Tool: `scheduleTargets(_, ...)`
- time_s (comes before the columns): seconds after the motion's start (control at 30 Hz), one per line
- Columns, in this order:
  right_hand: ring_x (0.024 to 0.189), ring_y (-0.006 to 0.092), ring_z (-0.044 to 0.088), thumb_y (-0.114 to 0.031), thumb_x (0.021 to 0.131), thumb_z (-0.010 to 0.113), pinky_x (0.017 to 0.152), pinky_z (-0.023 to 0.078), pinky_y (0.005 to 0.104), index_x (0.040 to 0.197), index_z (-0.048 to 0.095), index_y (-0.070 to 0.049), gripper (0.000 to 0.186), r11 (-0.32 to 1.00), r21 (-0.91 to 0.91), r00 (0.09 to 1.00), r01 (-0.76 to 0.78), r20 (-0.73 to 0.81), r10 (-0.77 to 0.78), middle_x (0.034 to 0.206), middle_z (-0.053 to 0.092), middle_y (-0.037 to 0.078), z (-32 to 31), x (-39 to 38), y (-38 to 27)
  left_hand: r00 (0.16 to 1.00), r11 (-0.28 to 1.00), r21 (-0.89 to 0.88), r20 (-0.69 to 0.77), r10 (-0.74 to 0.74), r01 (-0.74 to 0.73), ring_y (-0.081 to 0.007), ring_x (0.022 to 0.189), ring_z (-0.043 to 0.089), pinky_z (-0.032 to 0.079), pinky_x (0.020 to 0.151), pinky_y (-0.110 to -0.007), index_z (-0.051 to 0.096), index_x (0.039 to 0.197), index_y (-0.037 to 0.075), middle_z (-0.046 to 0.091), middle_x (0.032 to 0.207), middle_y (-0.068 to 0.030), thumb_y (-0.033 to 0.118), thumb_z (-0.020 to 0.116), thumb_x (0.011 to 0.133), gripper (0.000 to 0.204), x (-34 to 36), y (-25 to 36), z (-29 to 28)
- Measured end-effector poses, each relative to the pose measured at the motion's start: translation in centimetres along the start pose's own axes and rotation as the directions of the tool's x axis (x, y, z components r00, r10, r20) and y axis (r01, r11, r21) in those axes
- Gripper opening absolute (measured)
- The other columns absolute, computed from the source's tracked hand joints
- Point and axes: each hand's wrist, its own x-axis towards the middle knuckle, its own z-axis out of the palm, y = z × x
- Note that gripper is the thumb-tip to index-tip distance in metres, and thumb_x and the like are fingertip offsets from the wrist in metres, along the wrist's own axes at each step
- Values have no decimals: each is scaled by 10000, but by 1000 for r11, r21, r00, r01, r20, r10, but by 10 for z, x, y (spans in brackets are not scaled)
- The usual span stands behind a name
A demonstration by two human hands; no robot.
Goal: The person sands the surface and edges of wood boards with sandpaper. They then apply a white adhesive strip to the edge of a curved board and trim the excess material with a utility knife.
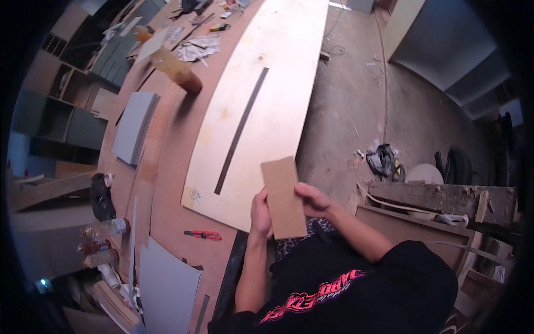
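Observation:
Between my two hands I hold a flat brown rectangular piece (284,195) that looks like cardboard or thin board. My left hand (261,214) grips its left edge, the fingers partly hidden behind it. On the opposite edge my right hand (313,199) is closed, with its fingertips out of sight. The piece is raised over the near end of a long pale plywood sheet (267,122). A narrow dark strip (241,131) lies lengthwise on that sheet. Left of the sheet's near corner, a red utility knife (203,235) rests on the reddish worktable (169,222).
A plastic bottle of brown liquid (177,71) stands on the table. Grey panels (134,127) lie at the left, and several bottles (104,229) are by the table's left edge. A crumpled cloth or paper (199,48) lies farther off. To the right are the concrete floor (347,111) and a wooden beam (439,196).

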Motion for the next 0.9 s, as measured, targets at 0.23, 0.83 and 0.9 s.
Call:
scheduleTargets(0.23, 1269, 297, 539, -367, 1013, 516, 991, 503, 421, 1508, 252, -30, 654, 929, -245, 952, 278, -56, -300, 1487, 422, 200, -70, -30, -78, 944, 416, 887, 60, 325, -200, -364, 1181, 492, 411, 1009, -429, 467, 1402, 36, 476, 1298, -197, 217, 568, 976, 474, 84, 16, 2)
scheduleTargets(0.83, 526, 55, 337, -483, 940, 591, 477, 265, 255, 1501, 394, -48, 737, 693, -720, 687, -21, -514, -513, 714, 434, -48, -81, 42, -1, 808, -152, 883, 468, 357, -444, -444, 1404, 350, 277, 1127, -589, 462, 1467, 114, 380, 1547, -158, 270, 494, 985, 507, 126, -81, -76)
scheduleTargets(0.9, 523, 59, 351, -495, 941, 582, 479, 280, 256, 1504, 390, -50, 742, 680, -732, 691, -43, -514, -508, 707, 440, -45, -79, 38, 12, 802, -148, 881, 470, 368, -449, -443, 1407, 347, 278, 1126, -591, 463, 1466, 111, 383, 1545, -160, 276, 489, 987, 507, 126, -83, -77)
